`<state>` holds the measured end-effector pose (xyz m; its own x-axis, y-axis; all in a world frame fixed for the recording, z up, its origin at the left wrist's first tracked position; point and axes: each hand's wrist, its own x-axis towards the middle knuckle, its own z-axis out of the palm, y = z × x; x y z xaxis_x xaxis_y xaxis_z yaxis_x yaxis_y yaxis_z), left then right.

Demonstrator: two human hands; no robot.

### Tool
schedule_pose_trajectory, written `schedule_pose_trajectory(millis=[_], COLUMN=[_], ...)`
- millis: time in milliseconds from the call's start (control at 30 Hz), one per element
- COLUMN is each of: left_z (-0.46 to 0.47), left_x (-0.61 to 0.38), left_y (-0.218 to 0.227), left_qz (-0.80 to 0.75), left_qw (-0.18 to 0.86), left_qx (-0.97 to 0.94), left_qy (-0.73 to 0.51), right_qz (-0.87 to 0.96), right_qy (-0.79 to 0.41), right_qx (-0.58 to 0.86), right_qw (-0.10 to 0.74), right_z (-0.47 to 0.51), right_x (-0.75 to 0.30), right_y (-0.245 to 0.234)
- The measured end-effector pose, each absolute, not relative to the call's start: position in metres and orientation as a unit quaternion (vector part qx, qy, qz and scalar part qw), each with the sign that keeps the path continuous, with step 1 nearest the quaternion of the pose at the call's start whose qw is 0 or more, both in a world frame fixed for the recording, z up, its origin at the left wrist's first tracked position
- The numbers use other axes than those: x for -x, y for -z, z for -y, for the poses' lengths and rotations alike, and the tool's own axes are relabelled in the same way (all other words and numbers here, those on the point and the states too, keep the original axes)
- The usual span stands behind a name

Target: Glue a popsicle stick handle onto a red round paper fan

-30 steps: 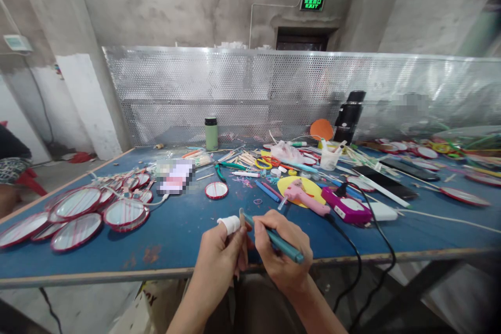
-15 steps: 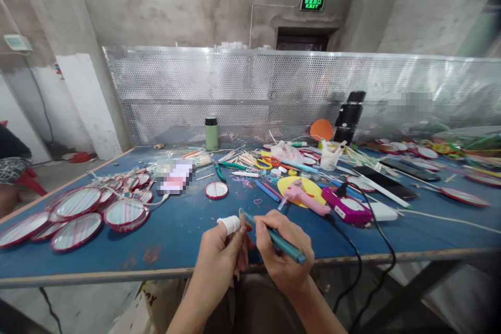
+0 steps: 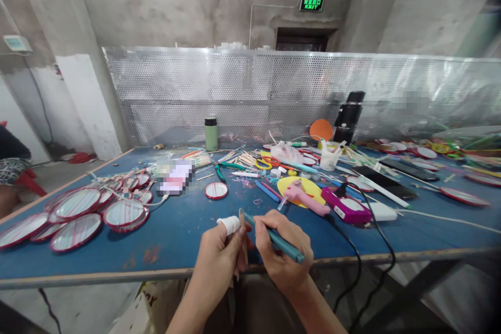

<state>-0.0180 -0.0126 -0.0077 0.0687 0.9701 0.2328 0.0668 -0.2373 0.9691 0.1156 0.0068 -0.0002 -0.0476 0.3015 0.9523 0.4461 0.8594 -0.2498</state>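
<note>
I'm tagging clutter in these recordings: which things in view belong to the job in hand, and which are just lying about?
Likely in use:
stick, in the left hand
teal pen, in the right hand

Apparently just lying about:
glue gun
green bottle
black flask
purple box

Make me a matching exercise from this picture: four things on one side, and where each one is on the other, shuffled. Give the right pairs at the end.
Things
1. Glue gun
2. Pen-like tool
3. Green bottle
4. Stick

Places
A. In the left hand
B. Standing in front of the mesh panel
C. Lying partly on a yellow disc
D. In the right hand

Pairs
1-C, 2-D, 3-B, 4-A
</note>
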Motion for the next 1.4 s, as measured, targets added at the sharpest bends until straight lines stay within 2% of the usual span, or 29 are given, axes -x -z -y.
schedule_pose_trajectory(millis=[1400], left_z=[0.0123], left_x=[0.0189], left_y=[0.0076], left_qz=[-0.426], left_qw=[0.448], left_qx=[-0.577], left_qy=[-0.533], right_qz=[0.719], right_qy=[0.061], right_qx=[0.255], right_qw=[0.644], right_z=[-0.0066], right_x=[-0.1155], right_y=[-0.0007])
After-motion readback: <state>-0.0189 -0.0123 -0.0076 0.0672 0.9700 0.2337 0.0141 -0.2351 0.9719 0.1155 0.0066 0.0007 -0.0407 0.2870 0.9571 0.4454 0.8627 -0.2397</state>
